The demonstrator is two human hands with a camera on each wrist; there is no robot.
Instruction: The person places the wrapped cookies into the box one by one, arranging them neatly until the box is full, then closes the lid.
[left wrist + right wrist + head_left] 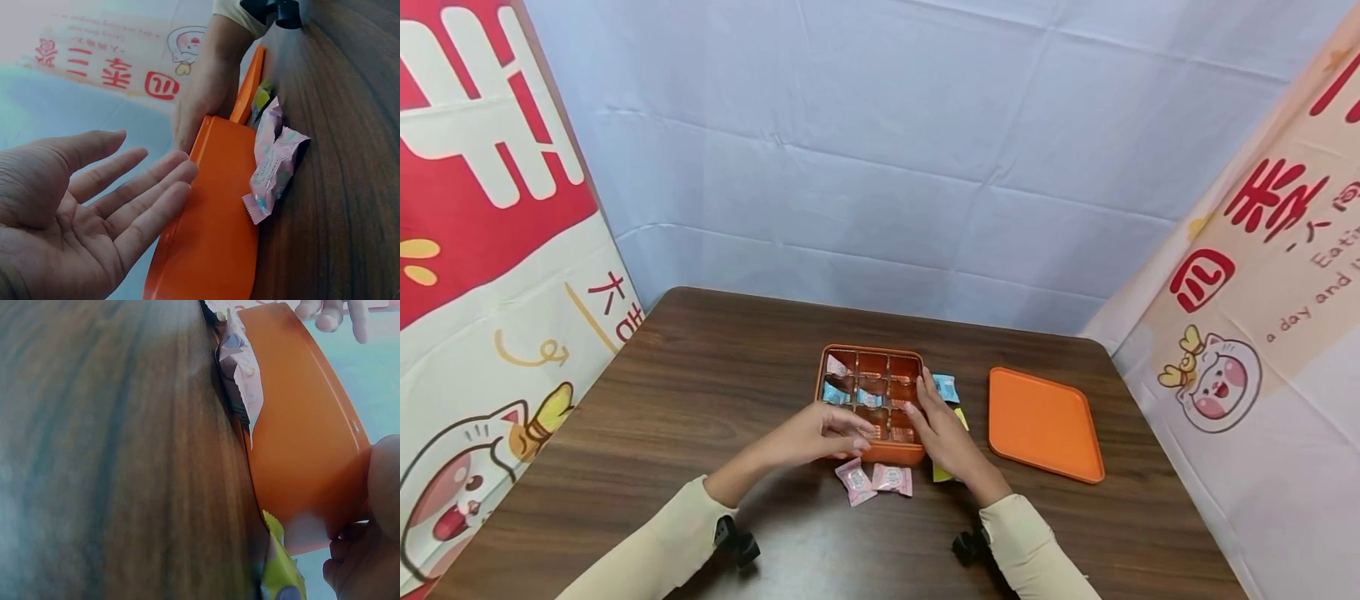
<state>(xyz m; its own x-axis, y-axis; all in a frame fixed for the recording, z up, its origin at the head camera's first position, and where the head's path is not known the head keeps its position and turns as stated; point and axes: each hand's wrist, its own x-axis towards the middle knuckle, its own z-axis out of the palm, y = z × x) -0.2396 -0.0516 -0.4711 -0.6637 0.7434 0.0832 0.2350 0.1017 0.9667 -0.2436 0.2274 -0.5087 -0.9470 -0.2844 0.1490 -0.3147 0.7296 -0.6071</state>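
Pink wrapped candies [874, 481] lie at six o'clock, just before the orange compartment box [871, 400]. The left hand [820, 433], fingers spread and empty, hovers at its near rim; the right hand [942, 425] steadies the three-o'clock side, fingers seemingly straight. Filling is underway; next, a candy wants pinching. The orange lid [1045, 423] lies beyond at three.

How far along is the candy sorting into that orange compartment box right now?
About partway. The orange compartment box already holds several wrapped candies. The left hand, fingers straight, is at its front edge; the right hand rests on its right side. Still outside: two pink wrapped candies, a blue candy and a yellow candy. The flat orange lid lies off to the right.
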